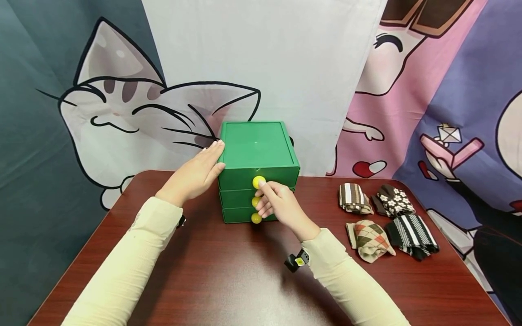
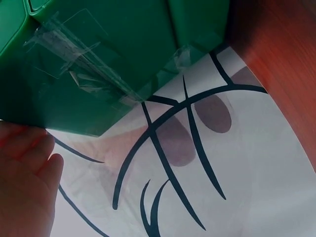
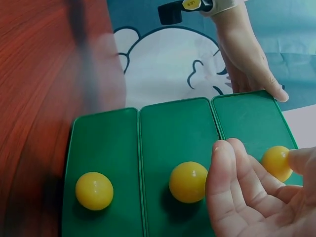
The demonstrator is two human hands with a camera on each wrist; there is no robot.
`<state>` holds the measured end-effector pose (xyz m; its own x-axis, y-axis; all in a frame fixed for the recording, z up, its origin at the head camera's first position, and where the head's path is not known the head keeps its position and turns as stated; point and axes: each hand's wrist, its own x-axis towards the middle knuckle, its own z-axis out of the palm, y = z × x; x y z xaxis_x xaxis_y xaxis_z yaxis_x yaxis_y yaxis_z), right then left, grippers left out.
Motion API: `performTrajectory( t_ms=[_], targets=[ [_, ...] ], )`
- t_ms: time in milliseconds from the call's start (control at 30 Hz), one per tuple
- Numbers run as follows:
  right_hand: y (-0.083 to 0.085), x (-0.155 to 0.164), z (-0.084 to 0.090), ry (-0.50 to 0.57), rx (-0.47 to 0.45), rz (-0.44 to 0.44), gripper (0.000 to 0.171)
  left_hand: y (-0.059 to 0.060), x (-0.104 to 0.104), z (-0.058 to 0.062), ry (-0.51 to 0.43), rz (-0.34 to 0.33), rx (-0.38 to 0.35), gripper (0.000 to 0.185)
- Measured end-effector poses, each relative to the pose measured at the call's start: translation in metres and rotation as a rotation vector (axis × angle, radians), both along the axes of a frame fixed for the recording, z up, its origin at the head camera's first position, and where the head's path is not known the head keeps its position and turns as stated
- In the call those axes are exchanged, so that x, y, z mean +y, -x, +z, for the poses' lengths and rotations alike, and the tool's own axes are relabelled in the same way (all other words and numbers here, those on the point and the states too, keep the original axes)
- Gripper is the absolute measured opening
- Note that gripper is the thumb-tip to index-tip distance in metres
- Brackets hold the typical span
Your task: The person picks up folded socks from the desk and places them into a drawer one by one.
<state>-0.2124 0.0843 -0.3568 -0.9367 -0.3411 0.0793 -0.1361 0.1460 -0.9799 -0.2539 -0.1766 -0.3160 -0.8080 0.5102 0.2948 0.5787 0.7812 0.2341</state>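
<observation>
A green three-drawer box (image 1: 256, 145) stands at the back of the table, its drawers all pushed in. Each drawer front carries a round yellow knob. My left hand (image 1: 191, 174) lies along the box's upper left side with straight fingers, and the left wrist view shows its fingertips (image 2: 37, 145) against the green wall. At the front, my right hand (image 1: 283, 206) pinches the top drawer's knob (image 3: 276, 163), thumb on it. The curled fingers of that hand pass close to the middle knob (image 3: 188, 181); the bottom knob (image 3: 94, 191) is untouched.
To the right on the brown table (image 1: 228, 271) lie several folded socks: a striped brown pair (image 1: 354, 198), a floral pair (image 1: 394, 200), an argyle pair (image 1: 370, 240) and a black-and-white pair (image 1: 413, 235). A printed cloth backdrop (image 1: 265, 59) hangs right behind the box.
</observation>
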Motion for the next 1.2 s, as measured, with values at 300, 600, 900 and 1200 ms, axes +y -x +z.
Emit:
performTrajectory(
  t_ms=[300,600,900,1200],
  targets=[
    [0.002,0.004,-0.006,0.028,0.014,-0.081,0.045,0.000,0.002,0.000,0.007,0.004,0.019,0.061],
    [-0.003,0.015,-0.024,-0.047,0.033,-0.168,0.040,0.001,0.002,-0.003,0.005,0.009,0.039,0.061],
    [-0.001,0.007,-0.045,-0.095,-0.043,-0.157,0.044,-0.001,0.002,-0.004,0.003,0.004,0.055,0.061],
    [0.004,-0.003,-0.052,0.012,-0.156,-0.082,0.045,0.000,0.002,-0.004,-0.002,0.005,0.060,0.061]
  ],
)
